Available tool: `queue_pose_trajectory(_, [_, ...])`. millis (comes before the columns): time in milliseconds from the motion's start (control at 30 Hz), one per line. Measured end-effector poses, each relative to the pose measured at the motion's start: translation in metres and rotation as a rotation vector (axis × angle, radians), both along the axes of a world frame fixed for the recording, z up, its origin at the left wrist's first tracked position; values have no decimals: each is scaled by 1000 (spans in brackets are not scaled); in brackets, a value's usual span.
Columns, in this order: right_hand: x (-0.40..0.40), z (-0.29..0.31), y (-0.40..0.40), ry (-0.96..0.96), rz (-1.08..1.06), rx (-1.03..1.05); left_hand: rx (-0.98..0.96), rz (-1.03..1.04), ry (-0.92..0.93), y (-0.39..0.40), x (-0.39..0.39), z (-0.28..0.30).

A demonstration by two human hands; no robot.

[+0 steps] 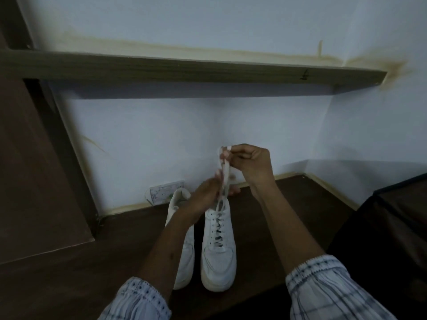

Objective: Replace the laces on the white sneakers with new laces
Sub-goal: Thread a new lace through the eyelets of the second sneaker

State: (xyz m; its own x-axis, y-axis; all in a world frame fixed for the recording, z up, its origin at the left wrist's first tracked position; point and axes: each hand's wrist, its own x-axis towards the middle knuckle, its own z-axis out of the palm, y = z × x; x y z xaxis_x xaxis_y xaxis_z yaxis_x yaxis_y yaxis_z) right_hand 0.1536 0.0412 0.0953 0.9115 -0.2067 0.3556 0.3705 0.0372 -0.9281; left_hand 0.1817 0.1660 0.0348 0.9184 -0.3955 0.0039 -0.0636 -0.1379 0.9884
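Observation:
Two white sneakers stand side by side on the dark wooden surface [92, 262], toes toward me. The right sneaker [218, 255] is laced up its front. The left sneaker [184, 250] is partly hidden behind my left forearm. A white lace [226, 174] rises from the top of the right sneaker. My right hand [248, 161] pinches the lace's upper end above the shoe. My left hand [204, 195] grips the same lace lower down, just above the shoe's collar.
A wooden shelf [184, 68] runs along the pale wall above. A brown panel [34, 169] stands at the left. A wall socket [165, 191] sits behind the sneakers. A dark object [397, 227] fills the right edge.

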Motion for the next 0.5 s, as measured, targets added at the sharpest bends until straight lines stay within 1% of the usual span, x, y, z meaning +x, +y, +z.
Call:
queue_pose_trajectory(67, [15, -4, -9, -28, -61, 30, 40, -47, -113, 6, -5, -31])
queue_pose_trajectory(133, [30, -16, -20, -35, -127, 46, 13, -17, -146, 13, 2, -51])
queue_pose_trajectory(167, [38, -26, -25, -30, -153, 36, 33, -5, -186, 13, 12, -55])
queue_pose_trajectory(233, [53, -48, -31, -28, -197, -85, 153, 32, -286, 14, 27, -56])
queue_pose_trajectory(300, [63, -75, -33, -13, -208, -288, 239, 136, -434, 15, 42, -54])
queue_pose_trajectory(367, [66, -100, -33, 24, -183, -448, 303, 234, -555, 15, 55, -52])
queue_pose_trajectory(433, [64, -120, -30, 44, -153, -538, 311, 284, -581, 14, 66, -53])
queue_pose_trajectory(500, [62, -136, -27, 110, -109, -540, 259, 324, -537, 9, 75, -57])
